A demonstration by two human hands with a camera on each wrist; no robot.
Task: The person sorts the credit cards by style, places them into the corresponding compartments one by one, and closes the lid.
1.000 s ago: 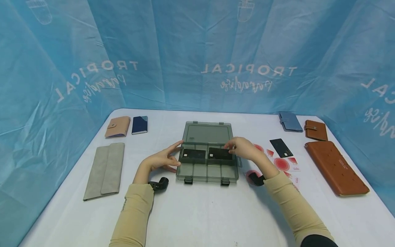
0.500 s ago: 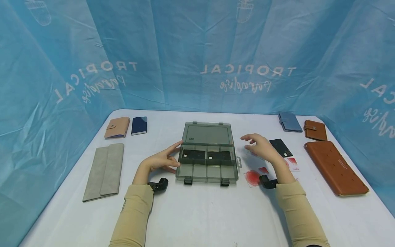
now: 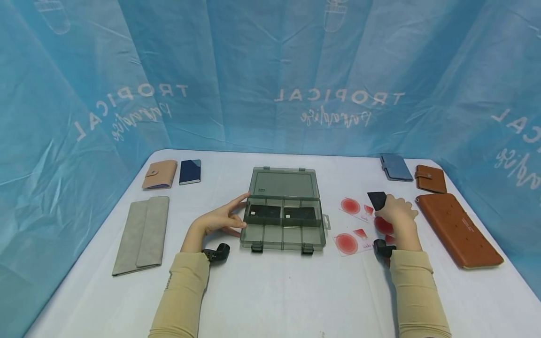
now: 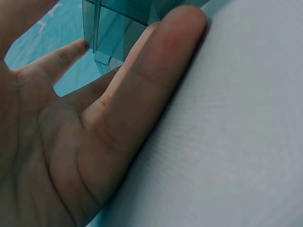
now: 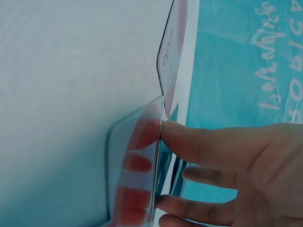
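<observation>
A translucent grey-green compartment box lies with its lid folded back. Inside its rear row sit two black cards, one on the left and another on the right. My left hand rests against the box's left side, thumb and fingers extended along the wall. To the right, my right hand pinches a third black card by its edges, thumb on one side and fingers on the other. The hand hides much of that card.
Printed cards with red circles and watermelon slices lie right of the box. A brown pouch, a brown wallet and a blue wallet line the right. At left are a grey folder, tan wallet and navy notebook.
My right hand has left the right-hand card in the box and moved right across the table to the loose black card. My left hand has stayed at the box.
</observation>
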